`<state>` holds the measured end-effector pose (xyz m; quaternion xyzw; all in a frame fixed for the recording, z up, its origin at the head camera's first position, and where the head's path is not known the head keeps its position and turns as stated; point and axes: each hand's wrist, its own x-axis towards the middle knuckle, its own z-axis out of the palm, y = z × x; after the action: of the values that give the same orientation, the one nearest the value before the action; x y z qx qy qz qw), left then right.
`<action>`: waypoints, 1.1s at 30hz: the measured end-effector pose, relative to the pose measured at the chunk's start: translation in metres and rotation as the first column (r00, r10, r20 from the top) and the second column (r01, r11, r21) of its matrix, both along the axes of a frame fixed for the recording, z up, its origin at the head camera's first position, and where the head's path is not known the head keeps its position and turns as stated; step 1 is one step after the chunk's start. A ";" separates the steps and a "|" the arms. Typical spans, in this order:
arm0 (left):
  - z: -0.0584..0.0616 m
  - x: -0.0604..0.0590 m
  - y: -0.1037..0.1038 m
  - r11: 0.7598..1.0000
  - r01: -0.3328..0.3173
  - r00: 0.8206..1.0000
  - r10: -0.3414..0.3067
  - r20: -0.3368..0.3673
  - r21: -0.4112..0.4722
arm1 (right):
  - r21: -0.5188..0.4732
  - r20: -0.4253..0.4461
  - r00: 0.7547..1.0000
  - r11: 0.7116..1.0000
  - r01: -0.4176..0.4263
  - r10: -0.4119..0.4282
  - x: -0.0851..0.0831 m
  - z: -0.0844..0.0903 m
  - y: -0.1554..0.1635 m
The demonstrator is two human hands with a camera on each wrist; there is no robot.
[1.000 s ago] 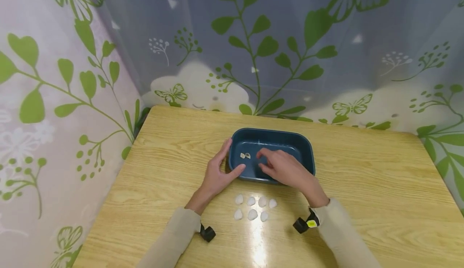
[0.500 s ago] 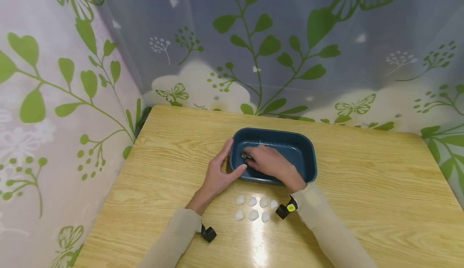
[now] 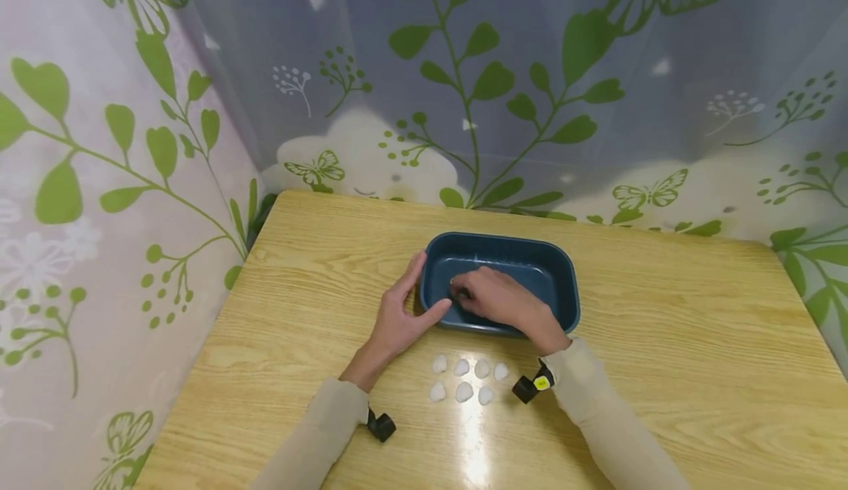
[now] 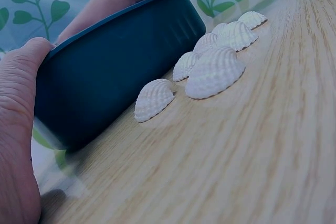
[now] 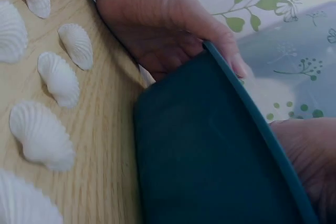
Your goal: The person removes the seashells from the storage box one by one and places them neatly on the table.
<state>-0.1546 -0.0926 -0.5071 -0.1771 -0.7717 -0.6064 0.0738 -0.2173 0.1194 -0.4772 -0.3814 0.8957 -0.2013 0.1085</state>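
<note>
A dark blue tub (image 3: 563, 284) stands mid-table. My left hand (image 3: 397, 315) braces its left end, straight fingers along the short wall and thumb flat on the near wall; the left wrist view shows that thumb (image 4: 21, 129) on the tub (image 4: 121, 61). My right hand (image 3: 493, 297) reaches into the tub, fingers curled together at the left of the floor. The two small shells that lay there are hidden under them. Several white shells (image 3: 464, 391) lie in two rows on the table just in front of the tub, also seen as shells (image 4: 215, 72) and shells (image 5: 42, 135).
The wooden table (image 3: 662, 343) is bounded by leaf-patterned curtains (image 3: 119, 181) on the left and behind. Black wrist cameras (image 3: 530, 388) sit on both sleeves. The right wrist view shows the tub's outer wall (image 5: 210, 145) with my left hand (image 5: 157, 19) behind it.
My right hand moved left across the tub floor onto the two small shells, curled over them, then drew back slightly; those shells are no longer visible. The left hand stayed put.
</note>
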 end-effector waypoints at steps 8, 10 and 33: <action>-0.001 0.000 0.001 1.000 -0.010 1.000 0.010 0.001 -0.002 | 0.021 0.045 0.994 0.994 0.103 -0.104 0.003 0.003 0.018; -0.001 0.000 0.001 1.000 -0.013 1.000 0.013 0.001 -0.002 | 0.039 0.037 0.992 0.992 0.120 -0.122 0.003 0.003 0.020; -0.003 -0.001 0.001 1.000 0.001 1.000 -0.001 0.014 0.017 | 0.022 0.036 0.992 0.993 0.119 -0.120 0.012 0.002 0.033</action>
<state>-0.1556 -0.0912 -0.5103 -0.1724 -0.7670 -0.6141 0.0695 -0.2054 0.1520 -0.4755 -0.3221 0.9167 -0.2057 0.1167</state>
